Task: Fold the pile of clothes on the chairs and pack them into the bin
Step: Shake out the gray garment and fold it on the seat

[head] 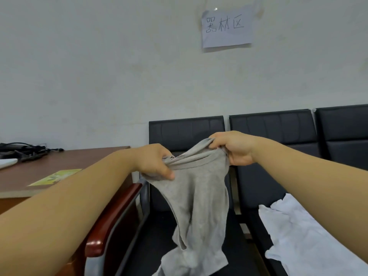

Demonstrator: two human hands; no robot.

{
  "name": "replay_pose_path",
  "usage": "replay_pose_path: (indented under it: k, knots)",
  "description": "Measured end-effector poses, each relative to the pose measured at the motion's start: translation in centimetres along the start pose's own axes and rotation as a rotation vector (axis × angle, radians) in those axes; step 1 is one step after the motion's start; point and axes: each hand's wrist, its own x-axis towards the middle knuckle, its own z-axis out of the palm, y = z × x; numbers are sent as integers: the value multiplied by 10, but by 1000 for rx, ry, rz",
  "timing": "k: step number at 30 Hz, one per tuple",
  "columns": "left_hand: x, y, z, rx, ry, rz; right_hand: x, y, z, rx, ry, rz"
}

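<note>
Firstly, head view, surroundings. Row of black chairs set against a pale wall. A paper sign with handwritten characters is taped high on the wall. Wooden surface at left, just beside the leftmost chair, carrying a yellow card, a tangle of black cables and a white item cut off by the frame edge. Red-brown armrest between the surface and the leftmost seat. A white garment lies crumpled on the seat to the right, apart from the grey one. Both forearms cross the lower frame and hide parts of the surface and seats.

Next, the grey garment, held in the air in front of the leftmost chair back. The left hand pinches one end of the bunched upper edge. The right hand grips the other end, slightly higher. Long axis vertical: top edge stretched between the hands, body hanging straight down, lower end gathering near the seat. Contact there cannot be told.
</note>
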Motion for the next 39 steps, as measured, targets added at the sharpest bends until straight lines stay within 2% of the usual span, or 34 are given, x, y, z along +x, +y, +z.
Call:
replay_pose_path:
  k: [2,3,6,7,8,12,15,17,20,22,25,28,31,33,34,37,38,39]
  knots:
    - [3,-7,-1,-182,44,-45,-6,-4,2,-194,-107,57]
    - [3,-9,-2,-302,55,-51,-9,-5,3,-385,-132,93]
    - [4,-14,-3,-612,52,-52,-10,-4,14,-1220,-69,115]
    - [4,-12,-1,-721,67,-60,-8,-3,16,-1396,-22,84]
    - [5,-10,2,-825,92,-71,-6,-2,19,-1453,24,54]
    - [10,3,14,-1097,260,-135,0,-9,15,-1264,115,60]
    - [12,8,19,-1060,291,-59,4,-10,7,-847,117,95]
    - [9,6,18,-878,207,48,5,-9,1,-563,121,81]
    - [4,-4,13,-313,7,34,5,-6,-5,-393,65,31]
    - [6,-10,9,-217,4,-24,3,-3,-5,-381,10,11]
    - [8,-16,6,-453,143,-33,-2,-1,-7,-446,-82,51]
    - [10,-15,11,-873,205,-39,-2,-2,-6,-889,-6,72]
    - [15,-13,19,-951,284,-15,1,-4,0,-1186,78,90]
    - [16,-15,21,-916,274,23,0,-6,0,-1231,104,91]
    - [14,-17,20,-852,217,51,0,-7,-2,-1241,122,86]
    - [5,-19,16,-382,-82,93,0,-5,-11,-1213,178,33]
    - [5,-21,15,-233,-123,92,0,-3,-13,-1189,175,11]
    - [7,-23,13,-126,-90,84,0,-2,-14,-1159,165,-6]
